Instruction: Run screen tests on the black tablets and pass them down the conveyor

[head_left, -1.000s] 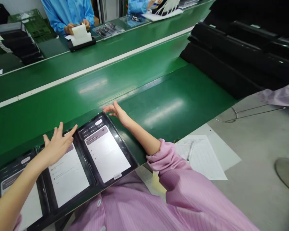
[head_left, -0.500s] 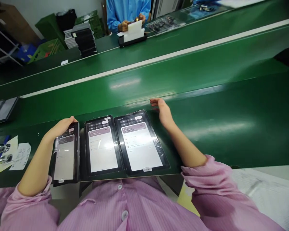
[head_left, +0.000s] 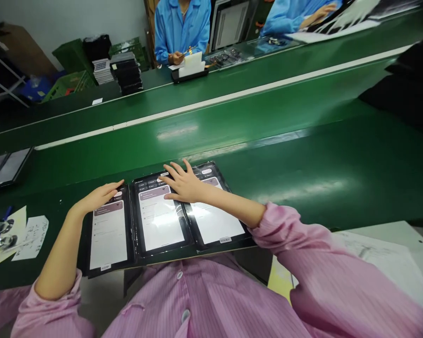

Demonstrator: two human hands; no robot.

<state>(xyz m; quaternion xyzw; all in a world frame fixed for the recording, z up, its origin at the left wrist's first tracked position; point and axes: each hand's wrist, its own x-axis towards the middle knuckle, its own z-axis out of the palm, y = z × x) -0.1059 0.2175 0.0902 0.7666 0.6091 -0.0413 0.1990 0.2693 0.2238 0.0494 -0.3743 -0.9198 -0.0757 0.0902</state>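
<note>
Three tablets with lit screens lie side by side along the front edge of the green bench. My left hand [head_left: 97, 198] rests on the upper part of the left tablet [head_left: 109, 234], fingers stretched out together toward its top right corner. Over the upper right of the middle tablet [head_left: 162, 227] is my right hand [head_left: 185, 184], its fingers spread; whether it touches the screen I cannot tell. My right forearm crosses above the right tablet [head_left: 216, 220] and hides part of its screen. Clear film with glare shows around the tablets.
Another pair of tablets [head_left: 9, 166] lies at the far left. Nearer sit a handwritten slip [head_left: 31, 237] and shiny metal objects [head_left: 2, 234] on yellow paper. Across the green bench [head_left: 285, 164], two people in blue work. A dark shape [head_left: 405, 89] juts in at right.
My left hand has eased the left tablet from tilted to flat and straightened its fingers. My right hand has swung left from beside the right tablet to over the middle one.
</note>
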